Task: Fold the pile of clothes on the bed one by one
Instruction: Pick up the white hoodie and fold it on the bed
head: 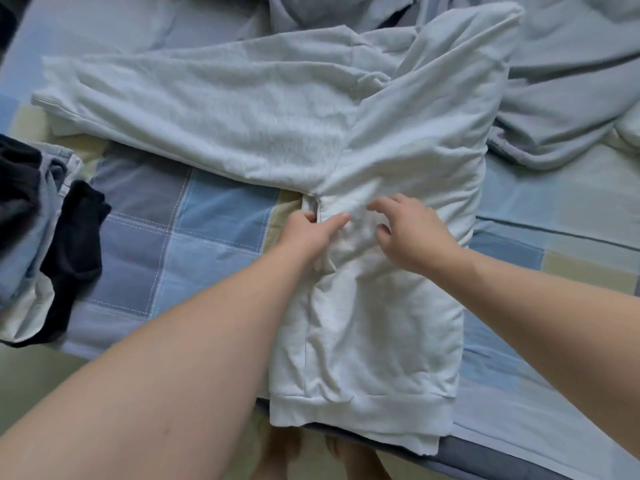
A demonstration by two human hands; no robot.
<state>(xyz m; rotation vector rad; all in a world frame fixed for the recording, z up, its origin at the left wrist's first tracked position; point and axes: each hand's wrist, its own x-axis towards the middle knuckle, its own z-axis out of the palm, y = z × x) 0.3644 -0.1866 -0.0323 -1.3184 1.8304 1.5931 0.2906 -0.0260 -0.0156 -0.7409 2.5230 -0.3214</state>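
A white hooded sweatshirt lies flat on the bed, its ribbed hem hanging at the bed's near edge. One sleeve stretches out to the left; the other side is folded in over the body. My left hand pinches the fabric at the left armpit seam, thumb on top. My right hand hovers over the chest just to the right, fingers loosely curled and touching the cloth, holding nothing that I can see.
A pile of dark and light blue clothes sits at the left edge of the bed. A rumpled pale blue duvet fills the far right. The checked blue bedsheet shows between them.
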